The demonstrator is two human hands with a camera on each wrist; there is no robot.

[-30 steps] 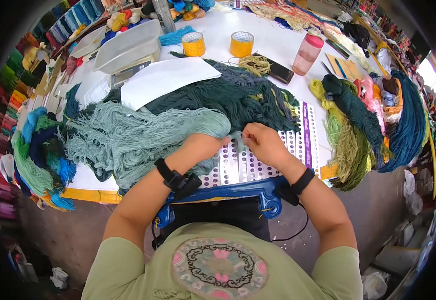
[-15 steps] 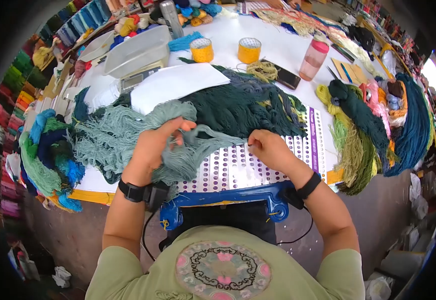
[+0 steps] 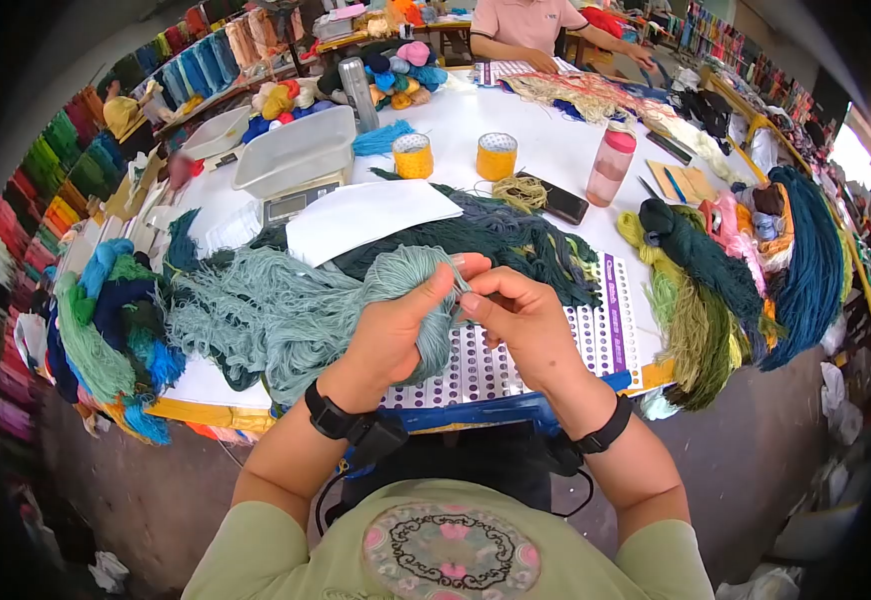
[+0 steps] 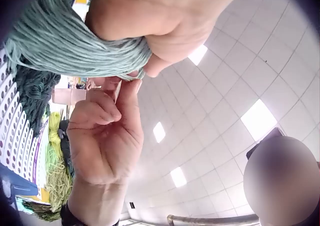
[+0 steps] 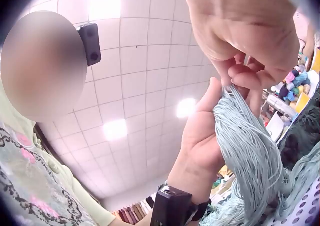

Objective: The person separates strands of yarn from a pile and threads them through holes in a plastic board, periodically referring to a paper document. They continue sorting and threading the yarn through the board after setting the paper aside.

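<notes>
Holding pale-green yarn skein (image 3: 301, 310) lengthwise leftward, hands (image 3: 456, 310) gripping.

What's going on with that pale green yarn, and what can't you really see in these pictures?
- Whether the right hand pinches one strand or several of the pale grey-green yarn skein: too fine in every view, covered by its fingers.
- The white board with purple dots: head view, partly hidden by both hands.
- The left hand palm side: head view shows its back only.

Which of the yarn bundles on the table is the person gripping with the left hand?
The pale sage-green skein, gripped by the left hand; the dark green yarn behind it lies untouched.
</notes>
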